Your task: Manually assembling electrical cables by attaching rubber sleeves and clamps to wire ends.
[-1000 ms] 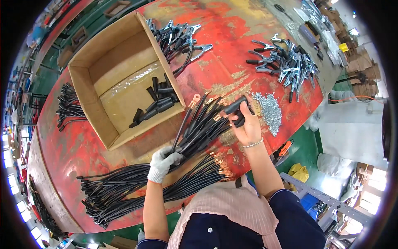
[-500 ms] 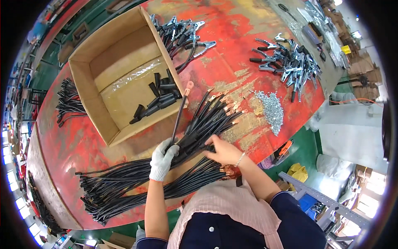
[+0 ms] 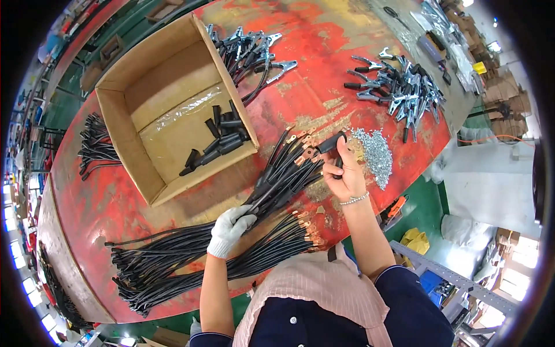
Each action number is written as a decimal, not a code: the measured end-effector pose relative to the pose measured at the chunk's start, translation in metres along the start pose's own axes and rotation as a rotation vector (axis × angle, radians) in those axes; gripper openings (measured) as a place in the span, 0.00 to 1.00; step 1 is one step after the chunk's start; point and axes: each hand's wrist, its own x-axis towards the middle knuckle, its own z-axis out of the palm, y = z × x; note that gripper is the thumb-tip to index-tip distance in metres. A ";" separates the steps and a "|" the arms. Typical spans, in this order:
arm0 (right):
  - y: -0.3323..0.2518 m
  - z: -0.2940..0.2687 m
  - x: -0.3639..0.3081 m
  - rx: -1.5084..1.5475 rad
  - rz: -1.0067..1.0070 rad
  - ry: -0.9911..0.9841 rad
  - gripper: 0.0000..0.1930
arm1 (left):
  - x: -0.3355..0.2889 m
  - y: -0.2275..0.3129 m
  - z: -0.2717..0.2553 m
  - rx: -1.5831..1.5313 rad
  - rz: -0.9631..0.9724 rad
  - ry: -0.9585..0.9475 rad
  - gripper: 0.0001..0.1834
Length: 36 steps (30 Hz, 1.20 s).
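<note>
My left hand (image 3: 232, 229), in a white glove, closes around a black cable (image 3: 263, 198) that lies along the top of a cable bundle. Its copper lug (image 3: 309, 152) points up and right. My bare right hand (image 3: 347, 176) pinches a black rubber sleeve (image 3: 331, 143) between thumb and fingers, its end close to the lug. Another dark piece (image 3: 339, 166) shows within the curled fingers. Beneath both hands lies the bundle of black cables (image 3: 173, 248), with copper lugs at the right end. Nearer to me is a second row of cables (image 3: 277, 240) with copper ends.
A cardboard box (image 3: 167, 110) with loose black sleeves (image 3: 222, 141) stands behind my left hand. Metal clamps lie in one pile (image 3: 399, 89) at the right and another (image 3: 248, 55) behind the box. Small screws (image 3: 376, 156) are heaped beside my right hand. More cables (image 3: 98, 144) lie left.
My right hand has moved up and right from the bundle, bringing a black sleeve to the lug. The cable in my left hand has tipped from upright toward the right.
</note>
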 end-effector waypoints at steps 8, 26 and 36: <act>-0.003 0.010 -0.002 -0.268 -0.164 -0.211 0.10 | 0.001 -0.005 0.000 -0.061 0.008 -0.054 0.16; 0.010 -0.011 -0.003 -0.587 -0.091 -0.343 0.15 | 0.005 -0.010 -0.006 0.095 0.026 -0.132 0.18; 0.024 -0.020 0.000 -0.693 -0.196 -0.185 0.14 | -0.002 -0.003 -0.002 0.405 0.221 0.077 0.15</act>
